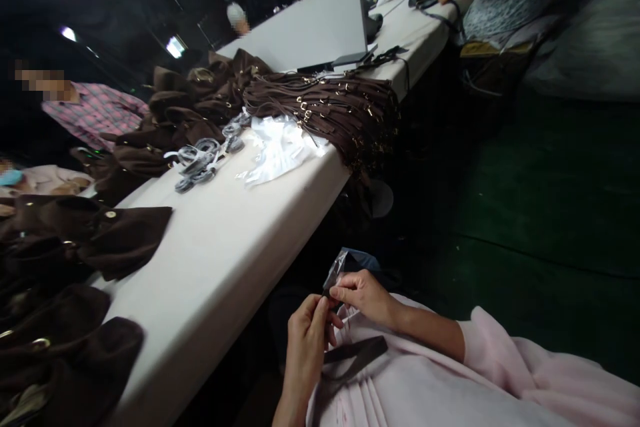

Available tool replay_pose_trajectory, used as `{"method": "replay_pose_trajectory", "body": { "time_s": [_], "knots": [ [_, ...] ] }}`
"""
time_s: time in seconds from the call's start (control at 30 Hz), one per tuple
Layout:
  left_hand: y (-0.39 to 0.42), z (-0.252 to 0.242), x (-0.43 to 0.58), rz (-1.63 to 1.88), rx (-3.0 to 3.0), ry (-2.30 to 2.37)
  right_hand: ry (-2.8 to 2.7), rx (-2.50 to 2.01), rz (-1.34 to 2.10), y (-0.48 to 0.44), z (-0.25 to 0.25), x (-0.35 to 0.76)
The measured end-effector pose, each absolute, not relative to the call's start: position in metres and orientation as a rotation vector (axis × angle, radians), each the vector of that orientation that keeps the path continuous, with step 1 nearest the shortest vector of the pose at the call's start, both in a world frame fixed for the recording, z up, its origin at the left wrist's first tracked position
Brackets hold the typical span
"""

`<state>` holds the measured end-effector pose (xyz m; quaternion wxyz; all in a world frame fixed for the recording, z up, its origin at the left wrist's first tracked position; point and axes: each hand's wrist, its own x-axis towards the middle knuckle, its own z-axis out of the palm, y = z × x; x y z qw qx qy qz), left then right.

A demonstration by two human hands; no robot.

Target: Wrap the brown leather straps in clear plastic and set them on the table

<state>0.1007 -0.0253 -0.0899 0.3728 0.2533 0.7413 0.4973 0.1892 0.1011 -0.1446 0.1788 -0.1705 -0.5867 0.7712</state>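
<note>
Low in the view, in front of the pink clothing, my left hand (pixel 306 340) is closed on a dark brown strap (pixel 357 352), whose loose part hangs over the lap. Close against it, my right hand (pixel 365 295) pinches at the strap's end and the edge of a small clear plastic bag (pixel 336 268). The bag sticks up beyond the fingertips. How far the strap end sits inside the bag cannot be made out.
A white table (pixel 220 233) runs diagonally, bearing brown straps with gold buckles (pixel 330 107), clear bags (pixel 280 147), wrapped coils (pixel 197 163) and brown bags (pixel 120 233). A white panel (pixel 315 23) stands beyond. Other people sit around the table.
</note>
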Motion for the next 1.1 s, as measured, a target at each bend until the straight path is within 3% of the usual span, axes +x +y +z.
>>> {"method": "replay_pose_trajectory", "body": {
  "time_s": [0.23,0.47,0.53,0.63,0.73,1.0,1.1],
  "knots": [
    [-0.018,-0.092,0.116,1.303,0.638,1.894,-1.866,-0.317,2.000,0.097,-0.127,0.216],
    [-0.001,-0.093,0.107,1.319,0.498,1.650,-1.775,-0.292,2.385,0.104,-0.142,0.216],
    [0.004,-0.097,0.100,1.338,0.492,1.663,-1.794,-0.478,2.256,0.106,-0.148,0.212],
    [0.012,-0.108,0.089,1.361,0.509,1.737,-1.889,-0.754,1.692,0.109,-0.149,0.209],
    [0.022,-0.118,0.078,1.354,0.568,1.800,-1.972,-0.709,1.278,0.113,-0.142,0.204],
    [0.024,-0.129,0.064,1.420,0.659,1.952,-2.167,-0.640,1.207,0.112,-0.169,0.172],
    [0.019,-0.147,0.054,1.390,0.550,1.748,-2.288,-0.757,1.113,0.122,-0.190,0.165]
  ]
}}
